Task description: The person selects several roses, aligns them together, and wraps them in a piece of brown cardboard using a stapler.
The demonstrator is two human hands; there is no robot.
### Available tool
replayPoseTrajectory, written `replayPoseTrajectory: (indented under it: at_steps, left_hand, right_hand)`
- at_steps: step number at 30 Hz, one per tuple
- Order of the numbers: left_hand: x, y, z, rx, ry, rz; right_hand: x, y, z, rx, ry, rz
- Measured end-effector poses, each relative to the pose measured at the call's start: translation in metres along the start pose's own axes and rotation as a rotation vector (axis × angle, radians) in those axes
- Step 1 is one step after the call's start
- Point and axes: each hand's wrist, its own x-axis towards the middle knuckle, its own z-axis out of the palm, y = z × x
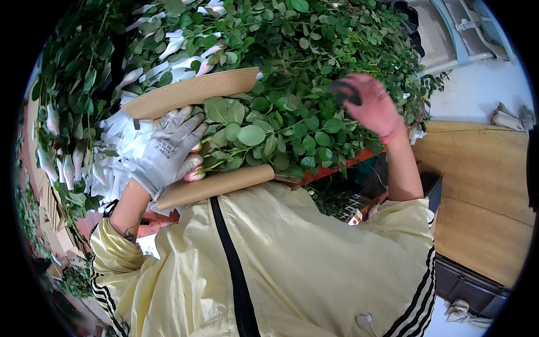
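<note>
My left hand (169, 147), in a pale grey work glove, lies with fingers stretched over pink rose heads (195, 173) on a sheet of brown corrugated cardboard (216, 184). The sheet curls up along its far and near edges, and the hand hides part of the blooms. Leafy rose stems (264, 132) run rightward from the sheet. Over the foliage at the right hovers my right hand (373, 106), in a reddish-pink glove with a dark palm. Its fingers curl and are smeared by motion; whether they hold anything does not show.
Beyond the cardboard lie many roses with white-sleeved buds (174, 46) and thick greenery. White strips (115, 154) are heaped at the left, near more sleeved buds (68, 169). A wooden panel (477, 185) and a pale chair (449, 33) stand at the right.
</note>
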Motion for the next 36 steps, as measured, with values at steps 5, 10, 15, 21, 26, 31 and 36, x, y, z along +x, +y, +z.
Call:
replayPoseTrajectory:
  at_steps: [5,10,15,21,26,31,36]
  left_hand:
    - [0.002,0.005,-0.001,0.000,0.004,-0.009]
    - [-0.001,0.003,0.006,-0.007,-0.002,-0.027]
    - [0.003,0.002,0.006,-0.023,-0.010,-0.031]
    - [0.001,0.003,0.004,-0.019,-0.029,-0.038]
    - [0.002,0.002,0.007,-0.020,-0.007,-0.024]
    - [0.000,0.004,0.007,-0.043,0.001,-0.059]
    - [-0.002,0.004,0.006,-0.014,0.048,-0.021]
  right_hand:
    - [-0.014,0.005,0.061,0.013,-0.296,-0.028]
    - [-0.005,-0.010,0.048,-0.236,-0.311,0.038]
    - [-0.009,0.016,0.055,-0.171,-0.335,0.131]
    - [-0.007,0.021,0.051,-0.215,-0.382,0.139]
    - [-0.018,0.024,0.030,-0.186,-0.205,0.043]
    - [-0.027,-0.002,0.002,-0.349,-0.033,0.013]
    - [-0.059,-0.009,0.040,-0.421,-0.234,0.030]
